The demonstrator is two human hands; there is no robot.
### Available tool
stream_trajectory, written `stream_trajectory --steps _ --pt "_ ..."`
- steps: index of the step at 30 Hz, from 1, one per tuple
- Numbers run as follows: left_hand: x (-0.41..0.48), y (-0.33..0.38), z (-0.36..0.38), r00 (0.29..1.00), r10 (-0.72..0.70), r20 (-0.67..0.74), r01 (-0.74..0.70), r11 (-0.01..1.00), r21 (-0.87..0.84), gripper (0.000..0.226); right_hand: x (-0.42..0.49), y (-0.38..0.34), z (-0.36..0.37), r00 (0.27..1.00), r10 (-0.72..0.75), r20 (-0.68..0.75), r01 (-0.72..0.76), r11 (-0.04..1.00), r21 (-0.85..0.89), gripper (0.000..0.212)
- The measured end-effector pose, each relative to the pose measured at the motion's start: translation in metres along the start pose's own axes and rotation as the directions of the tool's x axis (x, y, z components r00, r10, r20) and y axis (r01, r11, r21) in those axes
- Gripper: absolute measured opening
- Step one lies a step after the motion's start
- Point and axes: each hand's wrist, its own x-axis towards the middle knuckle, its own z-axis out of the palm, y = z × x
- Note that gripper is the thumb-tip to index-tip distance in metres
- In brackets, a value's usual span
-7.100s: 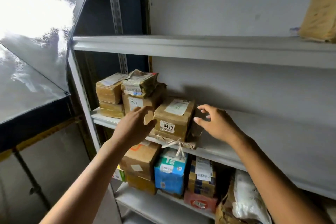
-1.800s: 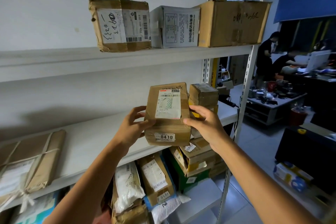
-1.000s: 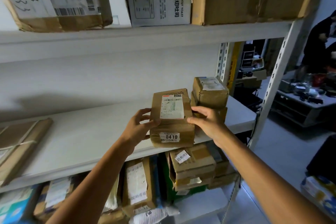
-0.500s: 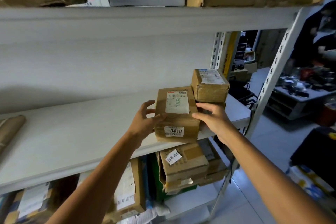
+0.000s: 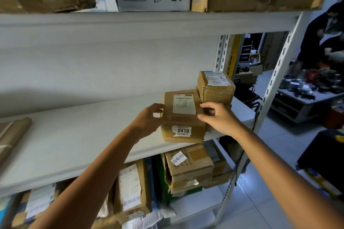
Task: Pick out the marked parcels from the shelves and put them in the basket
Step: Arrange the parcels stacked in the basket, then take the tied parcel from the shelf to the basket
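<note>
Left hand, right hand around 0410 parcel

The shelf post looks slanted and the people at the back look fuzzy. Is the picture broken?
No. In the head view the wide-angle lens tilts the shelf post near the picture's edge. The people far off are dim and blurred. The parcel marked 0410, gripped by the left hand and right hand, is sharp and readable. The lower-shelf parcels sit in shade.

Parcel storeroom — shelves of boxes

White wall behind grey metal shelving, pale tiled floor, cluttered table beyond.
</note>
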Motion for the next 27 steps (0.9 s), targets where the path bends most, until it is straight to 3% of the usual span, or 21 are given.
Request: stream_trajectory --steps 4,8,14,20,27 --pt "-0.018 0.009 -0.021 0.988 0.149 -0.032 -0.125 0.912 0.390 0.056 -0.007 -0.028 0.001 0.994 -0.103 0.038 0.106 0.990 -0.092 0.054" --pt "-0.050 0.003 -0.058 0.982 0.168 -0.084 -0.092 0.822 0.561 0.054 -0.008 -0.058 0.018 0.971 -0.193 0.138 0.207 0.973 -0.098 0.055" --pt "-0.122 -0.028 -0.126 0.958 0.063 -0.279 0.136 0.759 0.637 0.054 -0.005 -0.103 0.068 0.902 -0.316 0.294 0.377 0.908 -0.181 0.058" --pt "-0.208 -0.069 -0.193 0.877 -0.009 -0.481 0.350 0.698 0.625 0.053 -0.012 -0.165 0.136 0.828 -0.411 0.382 0.506 0.840 -0.193 0.059" --pt "-0.286 -0.124 -0.275 0.813 -0.028 -0.581 0.453 0.657 0.602 0.053 -0.041 -0.243 0.229 0.769 -0.453 0.450 0.577 0.795 -0.187 0.057"
